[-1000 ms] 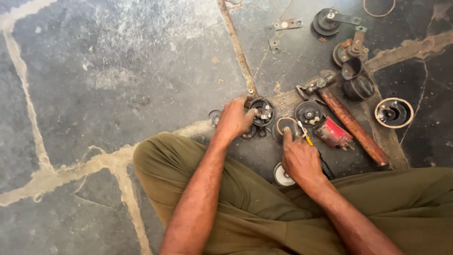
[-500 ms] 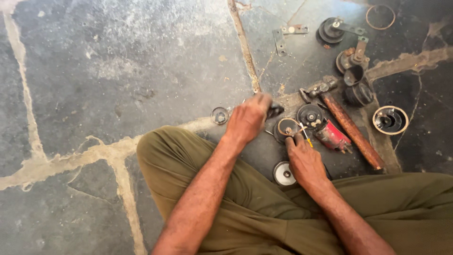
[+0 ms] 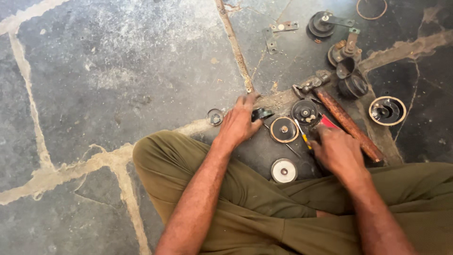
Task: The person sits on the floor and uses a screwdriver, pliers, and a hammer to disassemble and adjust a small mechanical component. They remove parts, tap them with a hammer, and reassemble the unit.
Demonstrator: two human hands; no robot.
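I sit cross-legged on a stone floor with small metal parts in front of me. My left hand [image 3: 239, 122] grips a small black cup-shaped part [image 3: 262, 113] at its fingertips. My right hand [image 3: 337, 150] lies with its fingers curled over a red-handled tool [image 3: 329, 122]; a thin yellow screwdriver [image 3: 302, 136] lies just left of it. Between my hands are a brass-rimmed disc [image 3: 283, 130] and a black round part [image 3: 305, 112]. A white disc [image 3: 283, 170] rests close to my leg.
A hammer with a wooden handle [image 3: 350, 125] lies slanted past my right hand. A ring-shaped housing [image 3: 387, 111] sits to the right, several dark pulleys and brackets [image 3: 347, 71] at the top right, and a small round cap [image 3: 215, 116] left of my left hand.
My left hand has stayed on the black cup-shaped part, shifting it slightly. My right hand moved from the brass-rimmed disc rightwards onto the red-handled tool.
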